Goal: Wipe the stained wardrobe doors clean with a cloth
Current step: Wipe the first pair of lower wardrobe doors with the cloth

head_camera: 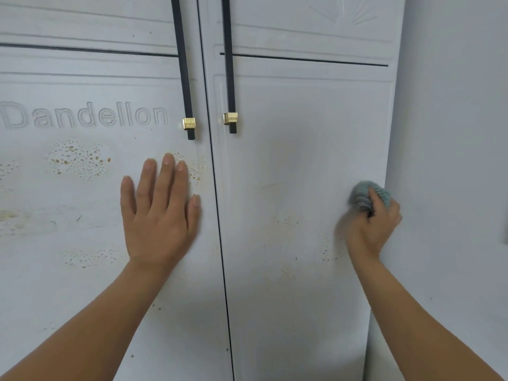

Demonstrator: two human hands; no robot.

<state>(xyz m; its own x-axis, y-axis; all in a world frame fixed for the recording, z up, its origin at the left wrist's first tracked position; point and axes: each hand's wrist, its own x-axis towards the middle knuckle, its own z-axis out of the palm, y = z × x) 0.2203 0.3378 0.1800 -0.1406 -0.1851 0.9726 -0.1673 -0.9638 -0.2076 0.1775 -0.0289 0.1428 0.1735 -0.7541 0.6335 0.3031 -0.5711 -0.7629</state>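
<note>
Forearms (96, 325) rise to the hands: left hand (160, 213) lies flat, fingers straight, on the left door (68, 284); right hand (373, 226) clutches the balled cloth (367, 195) at the right door (288, 147) outer edge. So small a wad may smear or miss the brown specks (325, 253)

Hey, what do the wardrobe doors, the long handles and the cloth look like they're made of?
Wardrobe doors: likely laminated or moulded board, matte pale grey, with pressed-in panel lines and relief lettering. Handles: probably metal, ribbed matte black bars with shiny gold-coloured ribbed collars. Cloth: soft knitted or looped textile, teal and grey, bunched in the right hand.
</note>
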